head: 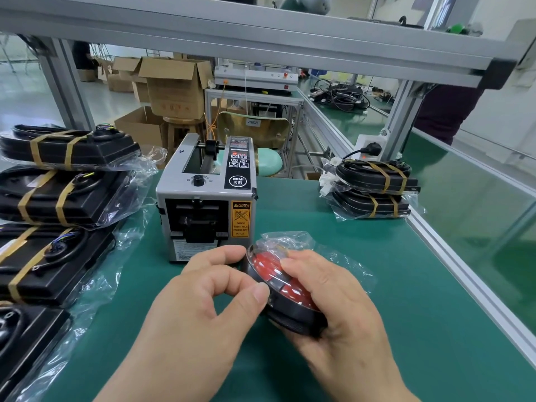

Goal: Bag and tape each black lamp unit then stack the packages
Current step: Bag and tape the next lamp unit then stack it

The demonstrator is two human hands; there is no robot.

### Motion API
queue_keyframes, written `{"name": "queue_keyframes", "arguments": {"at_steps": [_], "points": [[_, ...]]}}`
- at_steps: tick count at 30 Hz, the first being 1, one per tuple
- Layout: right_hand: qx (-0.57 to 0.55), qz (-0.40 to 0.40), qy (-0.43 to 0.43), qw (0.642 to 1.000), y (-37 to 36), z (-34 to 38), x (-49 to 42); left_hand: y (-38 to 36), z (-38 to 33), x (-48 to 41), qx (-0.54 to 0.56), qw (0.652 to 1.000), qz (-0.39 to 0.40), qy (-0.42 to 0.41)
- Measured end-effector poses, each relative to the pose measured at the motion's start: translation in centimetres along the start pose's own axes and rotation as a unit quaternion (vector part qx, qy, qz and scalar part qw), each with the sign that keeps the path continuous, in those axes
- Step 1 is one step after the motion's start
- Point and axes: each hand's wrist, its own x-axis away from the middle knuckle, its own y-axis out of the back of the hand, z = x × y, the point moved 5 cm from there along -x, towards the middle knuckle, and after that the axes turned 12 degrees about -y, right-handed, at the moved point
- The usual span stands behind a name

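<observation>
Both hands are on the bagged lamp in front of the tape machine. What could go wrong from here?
The bag sits loose and bunched round the lamp unit; taped this way it may close crooked.
The tape dispenser stands just ahead of the left hand, and its caution label warns against fingers in the outlet.
The right hand cups the unit from below; smooth film might let it slip.

A single wide-angle camera on the person's head looks forward and down over the green tabletop (406,300) from its near edge. The left hand (197,309) and right hand (342,314), holding the lamp unit (275,274), sit close under the lens. The tape dispenser (206,198) stands mid-frame. The far edge and aluminium frame (261,33) lie above.
</observation>
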Motion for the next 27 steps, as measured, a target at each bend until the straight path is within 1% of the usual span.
{"name": "queue_keyframes", "arguments": {"at_steps": [6, 11, 14, 21, 27], "points": [[0.002, 0.004, -0.003, 1.000, -0.07, 0.03, 0.04, -0.09, 0.02, 0.20, 0.009, 0.999, -0.030, -0.011], [-0.001, 0.005, -0.008, 1.000, -0.07, 0.10, 0.03, -0.31, -0.11, 0.47, -0.020, 0.998, -0.053, -0.009], [0.002, 0.004, -0.007, 1.000, -0.01, 0.27, -0.02, -0.35, -0.09, 0.62, -0.015, 0.998, -0.066, -0.013], [0.005, 0.001, -0.003, 1.000, 0.05, 0.34, -0.03, -0.28, -0.11, 0.47, 0.029, 0.998, -0.060, -0.012], [0.001, 0.003, -0.003, 1.000, 0.08, 0.33, -0.06, -0.52, 0.16, 0.41, 0.063, 0.998, -0.029, -0.002]]}}
